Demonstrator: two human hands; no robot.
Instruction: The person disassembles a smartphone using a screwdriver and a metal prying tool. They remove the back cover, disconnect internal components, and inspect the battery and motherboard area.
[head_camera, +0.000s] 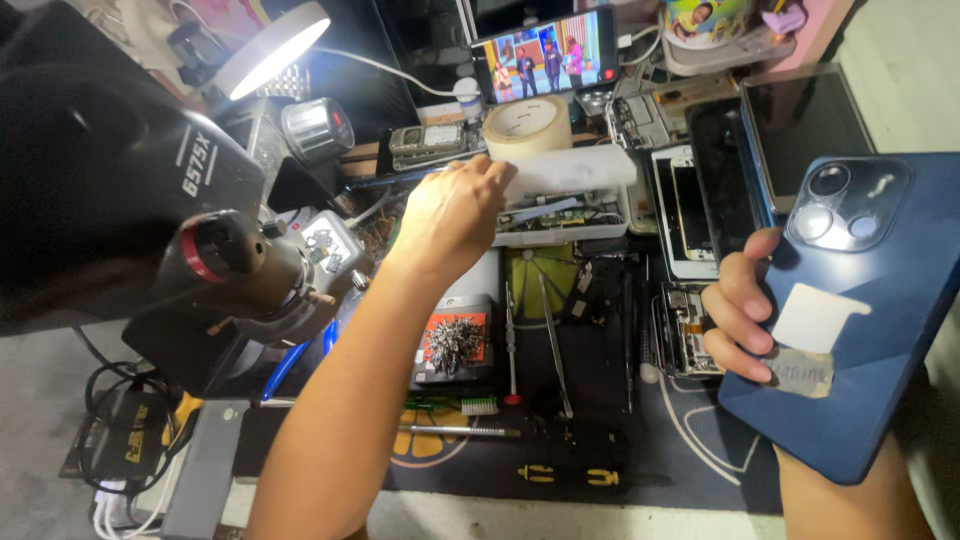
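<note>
Blue phone, frame right: back w/ camera cluster up, long axis tilted lower-left to upper-right, clamped in right hand. Left hand, center: fingers closed on white parts tray.

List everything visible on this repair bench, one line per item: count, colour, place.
blue phone: 1, dark blue, back facing camera, held at right
white tray: 1, white, parts inside, centre back
tape roll: 1, cream, behind the tray
propped phone: 1, screen lit, top centre
lamp: 1, white, lit, top left
microscope: 1, black, left foreground
opened phones and screens: several, black and white, right of the tray
tweezers: 1, silver, on the mat
work mat: 1, black with yellow marks, under the tools
left hand: fingertips at the tray's edge
right hand: gripping the blue phone
</note>
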